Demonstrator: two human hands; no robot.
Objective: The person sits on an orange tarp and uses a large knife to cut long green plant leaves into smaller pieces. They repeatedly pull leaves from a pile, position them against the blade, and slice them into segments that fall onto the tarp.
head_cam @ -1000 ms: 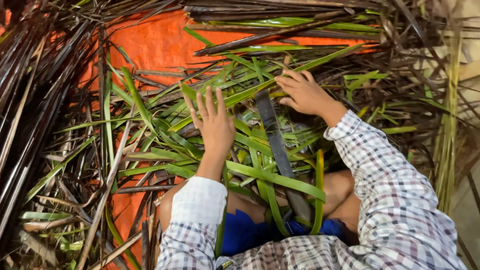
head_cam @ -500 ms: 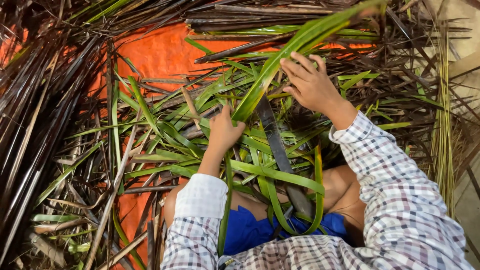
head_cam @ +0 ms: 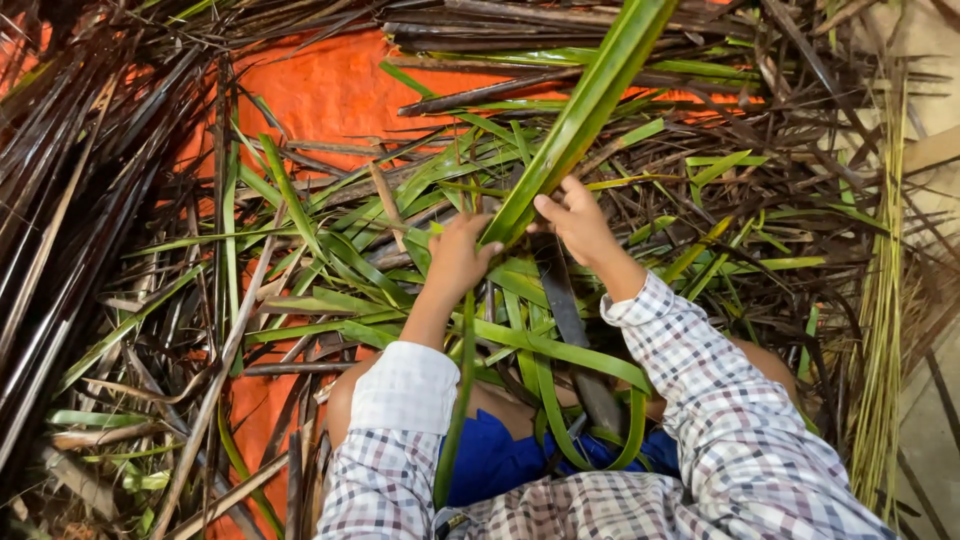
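Both hands together, left hand [head_cam: 462,255] & right hand [head_cam: 580,225] clamped on long folded green palm leaf [head_cam: 585,110], lifted over orange tarp [head_cam: 330,95]; stripping barely begun, loose green leaf strips [head_cam: 330,260] piled left of hands.

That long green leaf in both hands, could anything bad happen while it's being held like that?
Maybe. Both the left hand and the right hand are bare and grip the long green leaf by its edges, so a sliding edge might cut the fingers. A dark blade-like strip lies just below the wrists, near the lap, and could nick an arm. Loose leaves cover the orange sheet, so sharp bits could hide underneath.
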